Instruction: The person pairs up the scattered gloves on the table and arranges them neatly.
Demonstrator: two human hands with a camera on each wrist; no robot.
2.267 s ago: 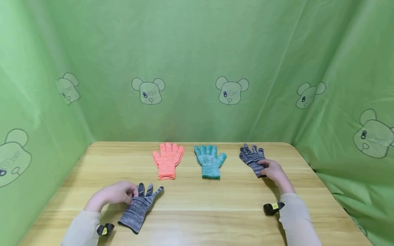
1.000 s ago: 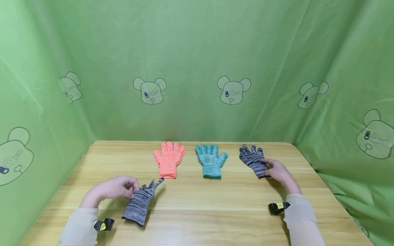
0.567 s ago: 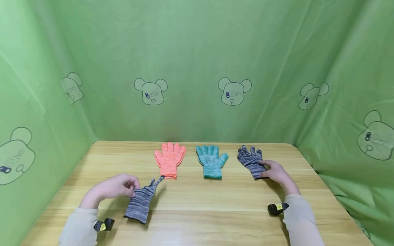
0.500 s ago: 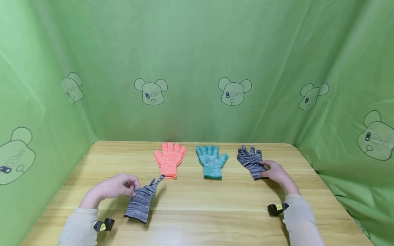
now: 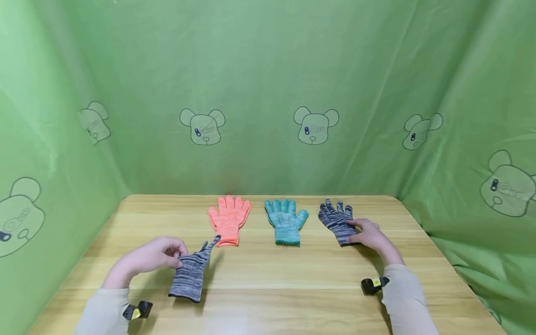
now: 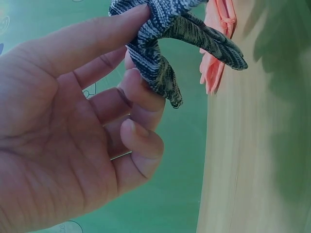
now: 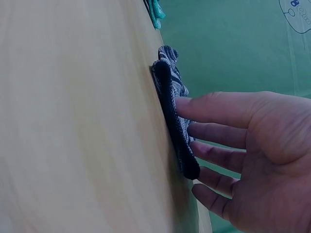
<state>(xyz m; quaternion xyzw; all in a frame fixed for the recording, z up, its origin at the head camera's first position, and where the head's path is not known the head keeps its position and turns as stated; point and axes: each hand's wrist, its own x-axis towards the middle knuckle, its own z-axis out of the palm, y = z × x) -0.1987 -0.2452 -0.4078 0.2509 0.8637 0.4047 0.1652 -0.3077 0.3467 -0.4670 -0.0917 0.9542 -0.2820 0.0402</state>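
Observation:
At the left, my left hand (image 5: pixel 161 255) pinches a black-and-grey knit glove (image 5: pixel 189 277) near its finger end, between thumb and forefinger. The glove hangs raised off the table, its cuff toward the front edge. In the left wrist view the glove's fingers (image 6: pixel 158 63) droop limply from the pinch. My right hand (image 5: pixel 371 236) rests with nearly straight fingers on a second black-and-grey glove (image 5: pixel 336 222), which lies flat at the back right. The right wrist view has my thumb on this glove's edge near its dark cuff (image 7: pixel 170 109).
An orange glove (image 5: pixel 228 221) and a teal glove (image 5: pixel 286 222) lie flat along the back of the wooden table (image 5: pixel 284 288), fingers pointing away. Green curtain (image 5: pixel 259 70) with bear drawings encloses the back and both sides.
My left hand has raised its black-and-grey glove off the table, cuff now hanging. The right-hand glove has slid slightly left and straightened under my right hand.

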